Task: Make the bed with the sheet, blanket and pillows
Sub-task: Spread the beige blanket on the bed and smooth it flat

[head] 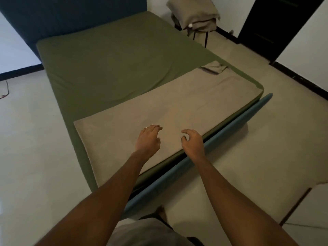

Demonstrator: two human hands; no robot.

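Fingers, left hand (pixel 148 137): lay straight and close together, palm down, tips (pixel 156 127) on or just above the cloth; contact could not be told.
Fingers, right hand (pixel 192 139): were loosely curled, thumb apart from forefinger (pixel 184 133), with nothing seen pinched between them.
Blanket (pixel 177 103): sat folded, a beige strip across the foot of the bed, on top of the green sheet (pixel 106 68).
Blanket's long axis: ran along the foot rail (pixel 230 125), from low left to upper right in the view, crosswise to both forearms.
Which way from the fingers: directly beneath and ahead; both hands were near the strip's middle, the right one by its near edge, the left one further in.
Nearer hand: the right looked nearer the near edge, so the call was that it would take that edge first.
Far right end: one corner (pixel 213 68) was rucked up, not flat.
Which way it must open: toward the dark headboard (pixel 71 15), by my reading, over the bare sheet.
Pillows (pixel 193 13): were stacked on a stool beside the bed, well apart from both hands.
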